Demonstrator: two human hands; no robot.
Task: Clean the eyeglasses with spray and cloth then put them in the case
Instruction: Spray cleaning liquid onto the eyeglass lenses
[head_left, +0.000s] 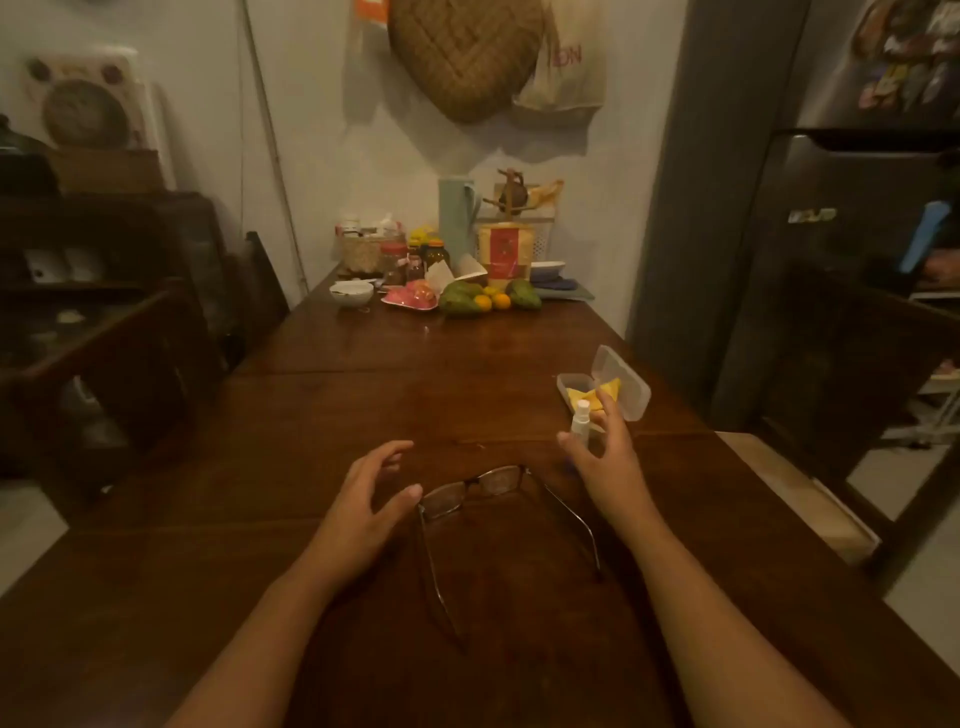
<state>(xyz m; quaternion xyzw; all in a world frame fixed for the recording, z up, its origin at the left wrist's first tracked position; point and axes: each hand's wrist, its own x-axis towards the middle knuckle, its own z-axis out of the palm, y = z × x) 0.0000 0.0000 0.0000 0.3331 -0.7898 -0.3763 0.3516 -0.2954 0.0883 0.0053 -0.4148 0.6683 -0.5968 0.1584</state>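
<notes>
The eyeglasses (470, 491) lie on the dark wooden table (415, 395) with both temples unfolded toward me. My left hand (363, 506) hovers open just left of the left lens, thumb tip near the frame. My right hand (605, 457) is to the right of the glasses, its fingers spread loosely around a small white spray bottle (580, 420) that stands upright; I see no firm grip on it. Behind the bottle sits the clear plastic case (626, 382), lid open, with a yellow cloth (584, 397) inside.
At the table's far end stand fruit (467, 300), a white bowl (352, 292), a pink plate (410, 299), jars and a tall pitcher (457, 218). A dark chair (265, 280) is on the left, a fridge (831, 260) on the right.
</notes>
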